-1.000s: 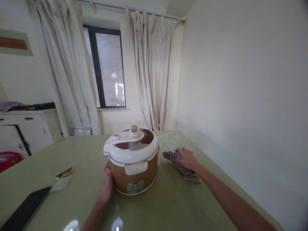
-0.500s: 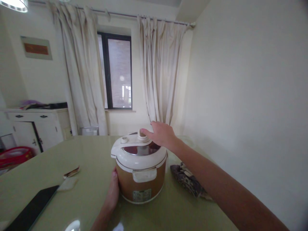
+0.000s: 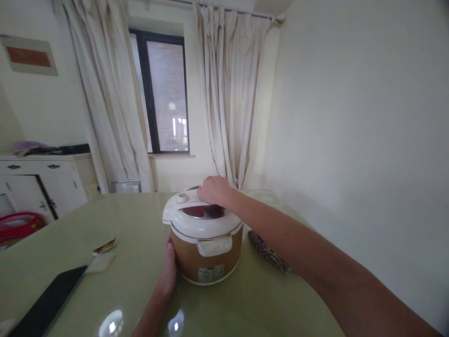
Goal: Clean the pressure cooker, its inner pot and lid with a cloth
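An electric pressure cooker (image 3: 187,250) with a gold-brown body and white lid (image 3: 185,228) stands upright on the table. My right hand (image 3: 214,189) reaches over the lid, its fingers wrapped round the knob on top, which is almost wholly hidden. A smaller white valve (image 3: 182,198) shows to the left of that hand. Low on the cooker's left side, my left hand (image 3: 168,271) is cupped against the body. Its thumb points up along the wall, and the other fingers are mostly hidden. The lid sits down on the body.
The glossy green table (image 3: 136,224) holds a dark flat slab (image 3: 52,299) and a small folded item (image 3: 104,245) at left. A patterned cloth (image 3: 266,252) lies right of the cooker, partly under my forearm. Beyond are a red basket (image 3: 21,225) and white cabinet (image 3: 65,187).
My right hand has closed over the knob and shifted slightly left. The left hand stays against the cooker's side. The camera view has shifted a little.
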{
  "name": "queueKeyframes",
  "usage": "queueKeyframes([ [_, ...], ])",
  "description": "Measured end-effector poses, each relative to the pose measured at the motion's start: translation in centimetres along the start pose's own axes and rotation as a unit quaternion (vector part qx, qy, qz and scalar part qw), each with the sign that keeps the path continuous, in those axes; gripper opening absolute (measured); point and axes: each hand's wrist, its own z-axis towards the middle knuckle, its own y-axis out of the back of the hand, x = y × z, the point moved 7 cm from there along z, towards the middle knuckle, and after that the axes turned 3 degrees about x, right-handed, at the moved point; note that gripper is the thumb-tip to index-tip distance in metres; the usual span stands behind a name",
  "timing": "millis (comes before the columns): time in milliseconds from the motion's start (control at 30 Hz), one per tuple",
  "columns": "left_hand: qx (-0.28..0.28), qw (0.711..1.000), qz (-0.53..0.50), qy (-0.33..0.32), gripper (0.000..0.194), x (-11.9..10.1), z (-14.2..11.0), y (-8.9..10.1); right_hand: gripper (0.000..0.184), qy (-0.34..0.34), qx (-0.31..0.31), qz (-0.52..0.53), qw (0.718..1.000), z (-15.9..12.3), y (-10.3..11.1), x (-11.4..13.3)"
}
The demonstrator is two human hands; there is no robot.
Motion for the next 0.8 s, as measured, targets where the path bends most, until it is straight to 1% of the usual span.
queueKeyframes([
  [100, 0.008, 1.000, -0.012, 0.009, 0.090, 0.2, 0.0, -0.1, 0.048, 0.016, 0.014, -0.014, 1.000, 0.1, 0.1, 0.1],
  [200, 0.015, 1.000, -0.014, -0.004, 0.094, 0.2, -0.1, -0.2, 0.049, 0.021, 0.022, -0.028, 0.999, 0.2, 0.0, -0.2],
  [433, 0.011, 1.000, -0.020, -0.019, 0.089, 0.4, -0.1, -0.3, 0.057, 0.020, 0.031, -0.051, 0.998, 0.3, -0.1, -0.7],
  [467, 0.014, 0.999, -0.019, -0.021, 0.087, 0.4, -0.1, -0.3, 0.061, 0.032, 0.029, -0.058, 0.997, 0.4, 0.1, -0.9],
  [500, 0.016, 0.999, -0.016, -0.024, 0.085, 0.4, -0.1, -0.2, 0.065, 0.058, 0.025, -0.070, 0.996, 0.4, 0.4, -1.1],
  [567, 0.013, 0.999, -0.008, -0.028, 0.080, 0.4, -0.1, 0.0, 0.070, 0.157, 0.009, -0.100, 0.982, 0.3, 0.9, -1.2],
  [633, 0.007, 1.000, -0.001, -0.028, 0.076, 0.4, -0.1, 0.1, 0.069, 0.277, -0.012, -0.117, 0.954, -0.2, 1.2, -1.2],
  [700, 0.004, 1.000, -0.002, -0.026, 0.077, 0.5, -0.1, 0.0, 0.061, 0.367, -0.033, -0.113, 0.923, -0.7, 1.1, -1.3],
  [733, 0.004, 1.000, -0.005, -0.026, 0.079, 0.6, 0.0, -0.1, 0.055, 0.394, -0.044, -0.113, 0.911, -0.9, 1.0, -1.3],
  [800, 0.004, 0.999, -0.013, -0.031, 0.081, 0.6, 0.0, -0.3, 0.045, 0.405, -0.069, -0.123, 0.903, -0.9, 0.5, -1.1],
])
